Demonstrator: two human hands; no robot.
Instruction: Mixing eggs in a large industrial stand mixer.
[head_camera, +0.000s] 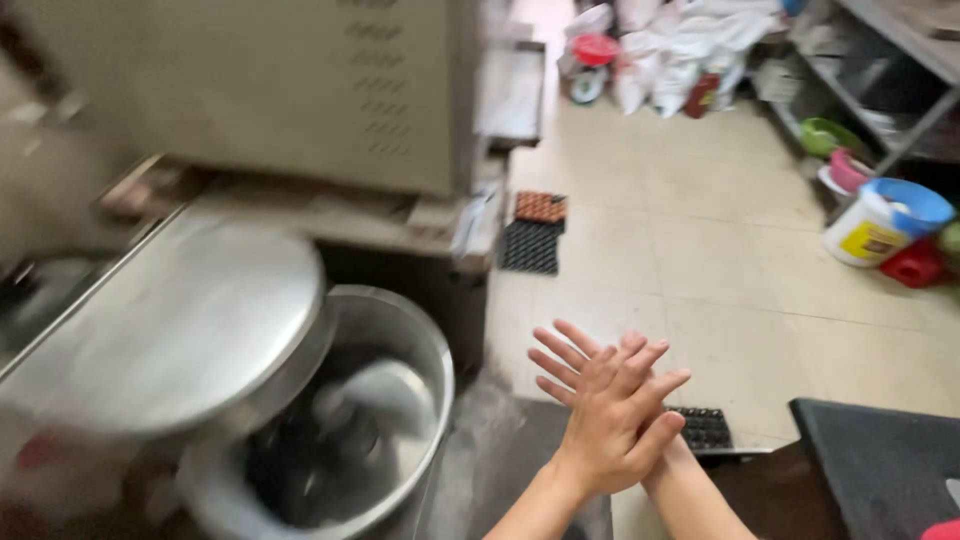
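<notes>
Tiled floor (720, 250), one steel mixing bowl (400, 330), two bare hands (610, 410) pressed together, fingers spread.

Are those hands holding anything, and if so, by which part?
Nothing is held. The left hand lies flat across the right hand, palms pressed together with fingers spread, out over the floor beside the big metal bowl.
</notes>
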